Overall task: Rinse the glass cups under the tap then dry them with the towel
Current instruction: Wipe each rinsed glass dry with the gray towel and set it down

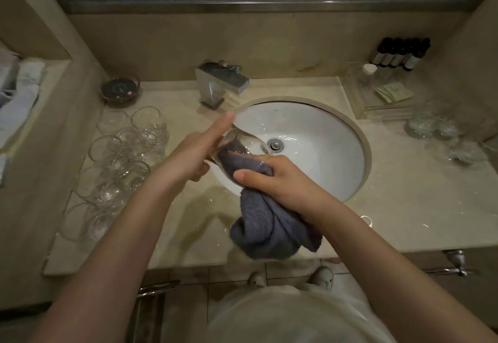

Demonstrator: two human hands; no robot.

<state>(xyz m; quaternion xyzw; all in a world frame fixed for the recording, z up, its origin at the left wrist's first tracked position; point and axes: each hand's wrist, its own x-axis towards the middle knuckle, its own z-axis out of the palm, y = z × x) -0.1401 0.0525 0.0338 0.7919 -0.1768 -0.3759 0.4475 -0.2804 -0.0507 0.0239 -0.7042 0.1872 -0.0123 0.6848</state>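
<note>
Well to the left of your hands, a cluster of clear round glass cups (126,154) stands on the beige stone bench (404,208), probably parked there so each stays within easy reach of your left hand; whether they are rinsed yet you cannot tell from here.

Your left hand (194,154) cradles the clear glass cup being dried (237,140), thumb stretched along its side and the fingers curled beneath, which steadies it against the wiping.

The cup lies tipped on its side above the near-left rim of the white oval sink (336,154). Its long axis runs from the upper left, towards the chrome tap (221,81), down to the lower right, with the mouth facing your right hand.

Your right hand (277,178) grips the grey-blue towel (269,229) and pushes a wad of it into that mouth, so the cloth reaches the inside while the rest hangs below your wrist.
</note>
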